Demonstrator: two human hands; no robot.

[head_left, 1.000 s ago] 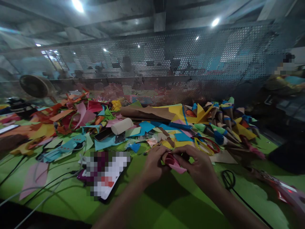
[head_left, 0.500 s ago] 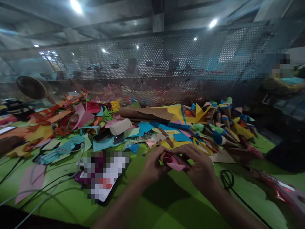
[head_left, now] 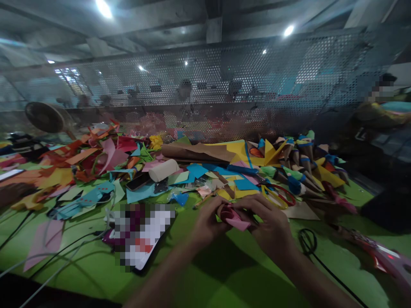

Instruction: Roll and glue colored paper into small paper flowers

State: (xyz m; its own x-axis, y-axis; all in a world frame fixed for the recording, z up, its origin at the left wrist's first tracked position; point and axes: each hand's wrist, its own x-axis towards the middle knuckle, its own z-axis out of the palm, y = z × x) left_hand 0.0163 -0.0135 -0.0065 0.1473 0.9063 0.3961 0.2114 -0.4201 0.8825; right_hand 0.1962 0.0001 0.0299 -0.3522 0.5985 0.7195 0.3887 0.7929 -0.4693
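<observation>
A small curled piece of pink paper [head_left: 236,219] is held between both hands above the green tabletop [head_left: 224,278]. My left hand [head_left: 210,218] closes round its left side, with the thumb near the rolled opening. From the right, the bent fingers of my right hand [head_left: 265,214] pinch its other edge. One corner of the paper sticks out toward me. Just beyond the hands lie scissors with yellow and red handles [head_left: 282,196] and scattered scraps of coloured paper.
A phone [head_left: 152,239] lies left of my forearms, beside grey and black cables. A pink glue gun [head_left: 382,252] with a black cord is at right. Brown paper cones [head_left: 305,158] are piled at back right, a beige roll [head_left: 163,170] at centre. Another person [head_left: 382,111] is far right.
My hands keep the pink paper in almost the same place and pose. The whole view has shifted very slightly.
</observation>
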